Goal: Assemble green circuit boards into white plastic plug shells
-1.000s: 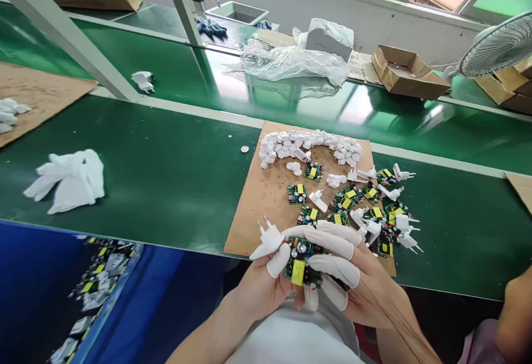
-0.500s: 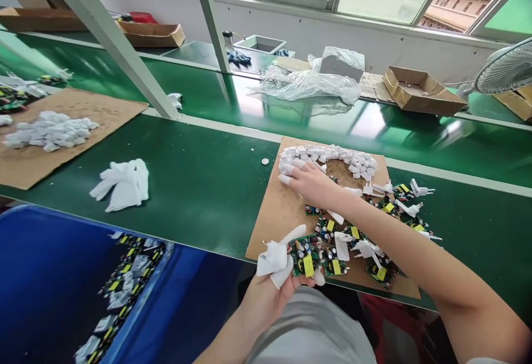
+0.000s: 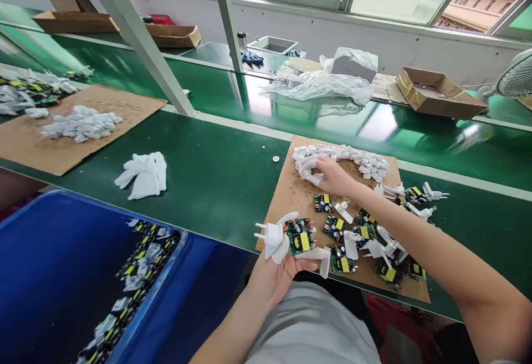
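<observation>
My left hand (image 3: 277, 268), with white finger covers, holds a white plug housing (image 3: 273, 239) with two pins and a green circuit board (image 3: 301, 236) with a yellow part. Another white plug piece (image 3: 322, 256) sticks out beside its fingertips. My right hand (image 3: 324, 173), also in finger covers, is at the left end of a curved pile of small white pieces (image 3: 368, 163). Its fingers are bent together, and what is between them is too small to make out. Below it, circuit boards (image 3: 334, 227) and white plug pieces (image 3: 344, 211) lie on the cardboard sheet (image 3: 285, 203).
A white glove (image 3: 145, 175) lies on the green table (image 3: 208, 186). At the left, another cardboard sheet (image 3: 137, 106) bears a white pile. A blue bin (image 3: 50, 264) holding boards stands at the lower left. Behind are plastic wrap, a cardboard box (image 3: 440, 92) and a fan.
The view has shifted left. My right fingers have curled at the pile, and my left hand has turned slightly, showing the plug's pins and another white piece.
</observation>
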The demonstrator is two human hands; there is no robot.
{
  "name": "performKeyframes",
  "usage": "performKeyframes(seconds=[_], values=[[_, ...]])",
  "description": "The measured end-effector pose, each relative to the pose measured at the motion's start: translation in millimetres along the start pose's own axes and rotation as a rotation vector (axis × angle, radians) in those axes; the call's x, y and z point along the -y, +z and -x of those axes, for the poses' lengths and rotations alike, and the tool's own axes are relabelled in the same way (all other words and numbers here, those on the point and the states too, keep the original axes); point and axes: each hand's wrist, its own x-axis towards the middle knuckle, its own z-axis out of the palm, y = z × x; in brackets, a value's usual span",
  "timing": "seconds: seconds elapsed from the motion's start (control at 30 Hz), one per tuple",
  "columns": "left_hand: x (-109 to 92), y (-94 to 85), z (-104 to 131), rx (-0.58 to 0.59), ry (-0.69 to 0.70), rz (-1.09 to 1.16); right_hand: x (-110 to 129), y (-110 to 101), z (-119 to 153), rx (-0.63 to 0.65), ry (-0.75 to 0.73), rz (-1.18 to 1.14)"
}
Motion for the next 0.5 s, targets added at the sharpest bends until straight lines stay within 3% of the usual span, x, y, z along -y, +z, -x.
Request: performKeyframes(seconds=[0.17,0.23,0.33,0.43,0.5], values=[[6,-1.1,-10,-0.071,-0.027,-0.025,9,-19,27,-0.102,0.219,-0.304],[7,0.7,-11,-0.103,-0.021,-0.049,26,-30,42,-0.123,0.285,-0.410],[11,5.3,-13,-0.138,0.022,-0.079,71,-44,72,-0.226,0.424,-0.623],[17,8.1,-15,-0.155,0.069,-0.112,122,-44,107,-0.331,0.378,-0.560],[23,6.6,-16,-0.177,0.083,-0.154,148,-34,126,-0.368,0.236,-0.392]])
